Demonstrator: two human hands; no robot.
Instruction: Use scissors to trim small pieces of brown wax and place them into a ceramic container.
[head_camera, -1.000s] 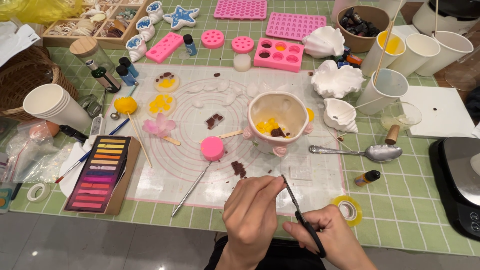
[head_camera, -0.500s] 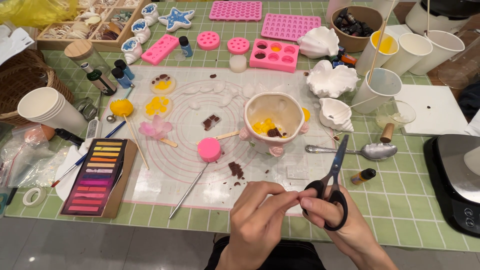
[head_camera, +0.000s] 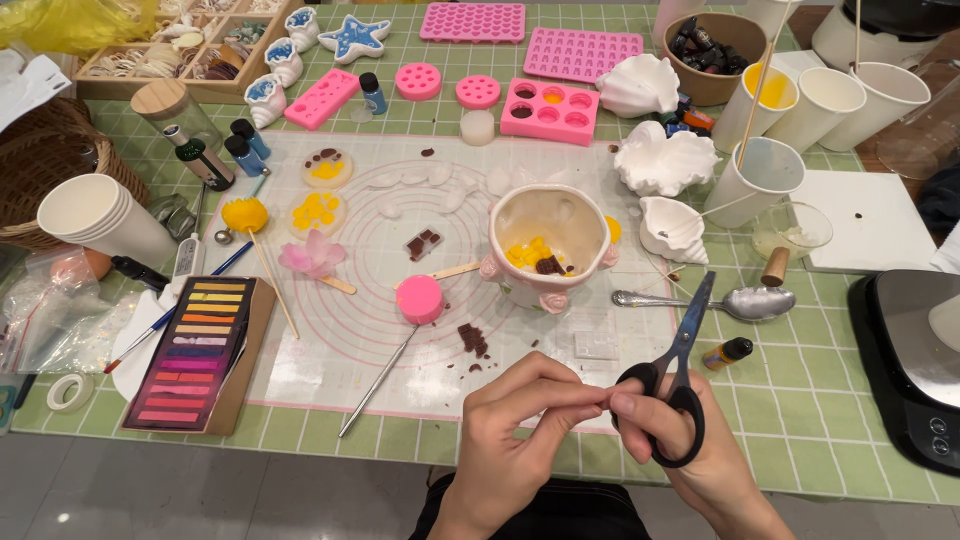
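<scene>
Pretty bright, even indoor light from overhead here, so the shadows stay soft and short, like the small one hugging the white ceramic bowl (head_camera: 548, 248). There's a bit of glare on the metal spoon (head_camera: 745, 302) right of that bowl and on the glossy black scale (head_camera: 912, 365) further right. Focus is sharp around the bowl, with the worktop (head_camera: 800, 400) lines bowing slightly toward the edges of the frame.
</scene>
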